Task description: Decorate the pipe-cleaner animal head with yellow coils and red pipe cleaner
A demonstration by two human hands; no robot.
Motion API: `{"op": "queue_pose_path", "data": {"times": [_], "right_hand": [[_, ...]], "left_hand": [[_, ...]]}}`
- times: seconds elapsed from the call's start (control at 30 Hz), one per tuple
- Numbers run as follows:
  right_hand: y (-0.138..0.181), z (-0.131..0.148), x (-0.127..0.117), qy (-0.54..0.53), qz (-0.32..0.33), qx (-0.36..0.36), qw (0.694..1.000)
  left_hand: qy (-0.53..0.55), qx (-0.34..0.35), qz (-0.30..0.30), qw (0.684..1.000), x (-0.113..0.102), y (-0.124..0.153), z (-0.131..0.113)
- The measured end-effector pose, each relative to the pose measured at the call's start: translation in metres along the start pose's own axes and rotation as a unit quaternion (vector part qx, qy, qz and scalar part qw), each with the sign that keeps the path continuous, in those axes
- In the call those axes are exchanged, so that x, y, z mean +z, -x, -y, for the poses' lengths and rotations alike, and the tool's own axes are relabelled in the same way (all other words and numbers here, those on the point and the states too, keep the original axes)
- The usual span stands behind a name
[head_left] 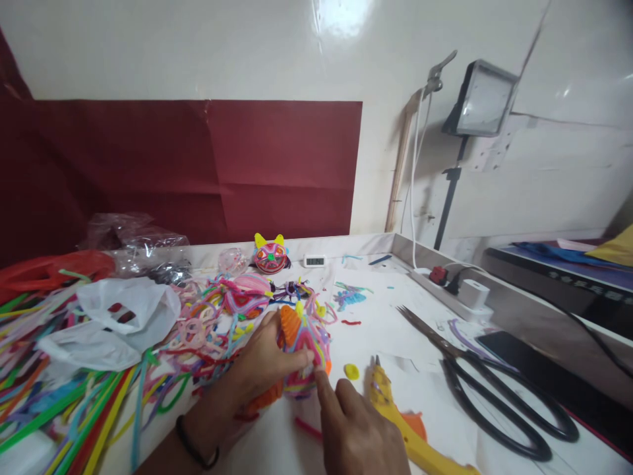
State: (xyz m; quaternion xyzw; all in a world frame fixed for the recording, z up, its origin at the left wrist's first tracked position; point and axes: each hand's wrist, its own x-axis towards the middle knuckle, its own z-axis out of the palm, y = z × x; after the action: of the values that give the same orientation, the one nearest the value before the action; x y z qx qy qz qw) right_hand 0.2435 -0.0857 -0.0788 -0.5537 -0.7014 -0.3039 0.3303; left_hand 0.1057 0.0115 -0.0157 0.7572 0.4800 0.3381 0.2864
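Note:
My left hand (264,359) is closed around a colourful pipe-cleaner animal head (302,343) with an orange ear piece, its thumb lying across the front. My right hand (359,422) has its index fingertip against the lower right side of that head. The other right fingers are curled in, and anything they hold is hidden. Just right of the right hand lies a yellow-handled glue gun (403,422), nozzle pointing away. A small yellow disc (351,371) rests on the white table between the head and the glue gun.
Black-handled scissors (475,369) lie at the right beside a dark phone (544,382). Behind are a power strip (459,297), a small digital clock (315,261) and a finished-looking animal head (271,256). Pipe cleaners (89,409) and a white plastic bag (113,316) crowd the left.

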Motion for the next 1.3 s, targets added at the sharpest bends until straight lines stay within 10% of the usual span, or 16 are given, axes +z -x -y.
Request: {"op": "queue_pose_path", "data": {"times": [1.03, 1.3], "right_hand": [[-0.031, -0.001, -0.02, -0.006, 0.013, -0.016, 1.0], [-0.026, -0.001, -0.014, -0.178, 0.036, 0.027, 0.983]], "left_hand": [[0.157, -0.086, -0.102, 0.979, -0.004, 0.026, -0.027], [0.242, -0.114, -0.173, 0.948, 0.007, 0.043, -0.024]]}}
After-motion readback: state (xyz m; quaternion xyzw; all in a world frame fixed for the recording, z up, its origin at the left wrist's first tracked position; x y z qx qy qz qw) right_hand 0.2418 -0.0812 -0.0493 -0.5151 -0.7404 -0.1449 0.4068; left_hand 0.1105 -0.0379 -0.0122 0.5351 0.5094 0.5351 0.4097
